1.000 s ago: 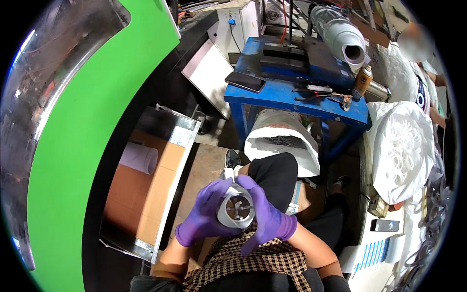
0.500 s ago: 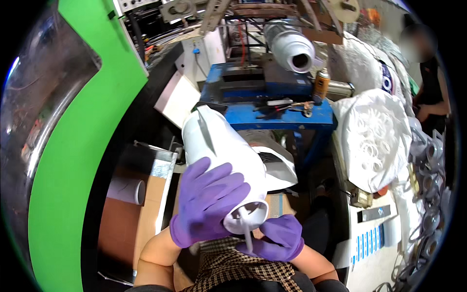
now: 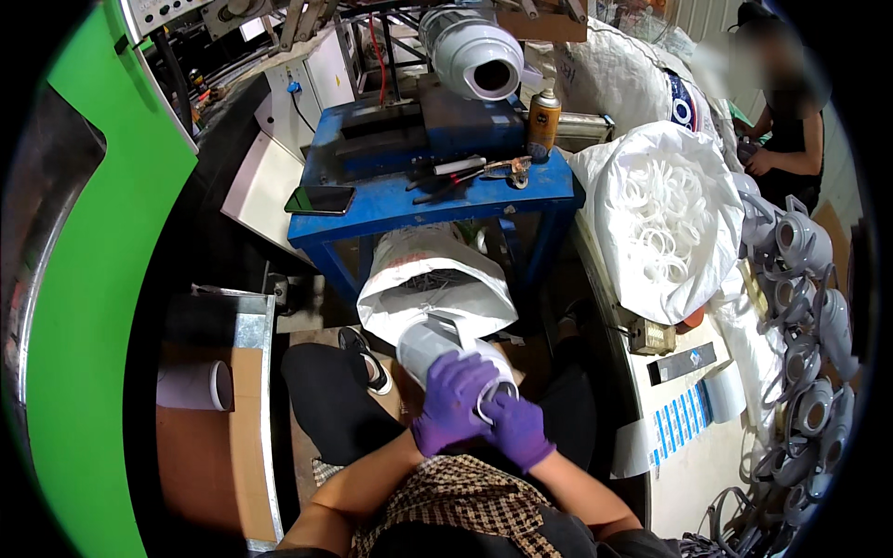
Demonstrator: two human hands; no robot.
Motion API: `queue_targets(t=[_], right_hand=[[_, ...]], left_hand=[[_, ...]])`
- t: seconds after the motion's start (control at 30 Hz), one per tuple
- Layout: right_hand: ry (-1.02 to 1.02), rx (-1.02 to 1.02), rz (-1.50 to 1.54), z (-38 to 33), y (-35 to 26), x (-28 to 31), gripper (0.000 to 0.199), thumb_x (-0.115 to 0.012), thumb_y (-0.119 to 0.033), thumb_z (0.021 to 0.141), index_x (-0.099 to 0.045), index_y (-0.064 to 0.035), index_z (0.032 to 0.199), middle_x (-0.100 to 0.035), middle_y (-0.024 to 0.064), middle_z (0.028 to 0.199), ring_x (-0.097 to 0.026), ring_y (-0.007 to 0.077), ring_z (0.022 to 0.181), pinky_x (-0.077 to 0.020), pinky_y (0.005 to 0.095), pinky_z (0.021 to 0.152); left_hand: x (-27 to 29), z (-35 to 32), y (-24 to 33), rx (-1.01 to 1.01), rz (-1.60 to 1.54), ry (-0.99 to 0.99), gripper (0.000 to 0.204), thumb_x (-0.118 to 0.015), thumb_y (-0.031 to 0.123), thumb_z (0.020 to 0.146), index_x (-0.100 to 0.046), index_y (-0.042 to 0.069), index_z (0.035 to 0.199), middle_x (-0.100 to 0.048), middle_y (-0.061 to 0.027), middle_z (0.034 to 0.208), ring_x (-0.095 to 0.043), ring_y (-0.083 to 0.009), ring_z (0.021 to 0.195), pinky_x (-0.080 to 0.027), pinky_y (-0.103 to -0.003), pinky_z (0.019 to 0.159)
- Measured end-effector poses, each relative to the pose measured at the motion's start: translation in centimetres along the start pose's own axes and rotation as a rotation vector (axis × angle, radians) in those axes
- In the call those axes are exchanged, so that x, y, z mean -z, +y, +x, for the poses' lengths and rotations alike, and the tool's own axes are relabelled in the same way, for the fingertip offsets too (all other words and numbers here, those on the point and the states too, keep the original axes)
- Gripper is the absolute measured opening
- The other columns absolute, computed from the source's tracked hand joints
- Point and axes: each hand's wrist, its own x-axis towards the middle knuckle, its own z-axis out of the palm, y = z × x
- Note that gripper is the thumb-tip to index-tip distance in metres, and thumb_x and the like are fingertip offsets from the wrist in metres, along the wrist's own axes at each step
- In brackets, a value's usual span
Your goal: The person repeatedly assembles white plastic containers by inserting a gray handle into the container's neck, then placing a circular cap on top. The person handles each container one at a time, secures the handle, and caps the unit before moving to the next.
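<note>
Person is sitting low, both hands in purple gloves working a white plastic pipe fitting (image 3: 439, 346) over the lap. Left hand (image 3: 448, 402) is wrapping over the top of the fitting's near end, fingers curled tight around it. Right hand (image 3: 517, 430) is closing on the same end from below, gripping the rim; the fingertips are tucked out of sight, so what they're pinching there is unclear (maybe a ring, can't tell). The fitting's far end is pointing up toward an open white sack (image 3: 435, 284) standing under the blue workbench (image 3: 409, 200); contents of the sack are too dark to make out.

On the workbench: a phone (image 3: 320, 199) lying near the left edge, hand tools (image 3: 465, 172) near the front edge, a spray can (image 3: 543, 123) standing toward the right rear corner. A bigger white fitting (image 3: 473, 54) is sitting above the bench, its mount hidden.

Right of the bench a large bag of white rings (image 3: 662, 212) is gaping open. Grey fittings (image 3: 807, 307) are piling along the right, partly cut off by the rim. Another person (image 3: 789, 112) is standing far right, hands barely visible.
</note>
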Motion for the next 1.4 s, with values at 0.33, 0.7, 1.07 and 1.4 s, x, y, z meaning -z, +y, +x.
queue_targets(t=[0.33,0.7,1.07,1.4], right_hand=[[0.027,-0.039,-0.006,3.2,-1.8,2.9,0.073,-0.072,-0.027,0.087,-0.042,-0.0111,0.151,-0.054,0.0140,0.142,-0.069,0.0322,0.088,-0.0560,0.0419,0.076],[0.386,0.189,0.634,3.9,0.0,8.8,0.037,-0.076,-0.016,0.090,-0.069,-0.0047,0.125,-0.074,0.0138,0.116,-0.073,0.0256,0.096,-0.0574,0.0340,0.083],[0.290,-0.515,-0.746,6.2,28.2,22.5,0.034,-0.077,-0.030,0.081,-0.075,-0.0188,0.114,-0.061,0.0052,0.135,-0.061,0.0299,0.112,-0.0531,0.0468,0.088],[0.536,-0.541,0.608,-0.4,14.0,20.1,0.037,-0.078,-0.008,0.089,-0.067,-0.0016,0.124,-0.068,0.0025,0.087,-0.062,0.0094,0.074,-0.0518,0.0242,0.068]], left_hand=[[0.0,4.0,-3.9,0.017,0.133,0.247,0.048,-0.077,0.027,0.077,-0.068,0.015,0.122,-0.066,-0.0054,0.127,-0.059,-0.0304,0.124,-0.037,-0.054,0.113],[1.3,5.8,-2.6,-0.063,0.001,0.258,0.063,-0.089,0.039,0.072,-0.063,0.011,0.122,-0.066,-0.0092,0.122,-0.059,-0.0351,0.125,-0.035,-0.057,0.114],[5.7,7.9,-1.3,-0.030,-0.110,0.182,0.073,-0.094,0.020,0.060,-0.058,0.007,0.123,-0.062,-0.0128,0.119,-0.059,-0.0371,0.117,-0.046,-0.051,0.105],[4.4,5.1,-2.5,0.028,-0.225,0.061,0.064,-0.094,0.026,0.064,-0.067,0.007,0.119,-0.067,-0.0141,0.122,-0.063,-0.0360,0.115,-0.046,-0.048,0.104]])
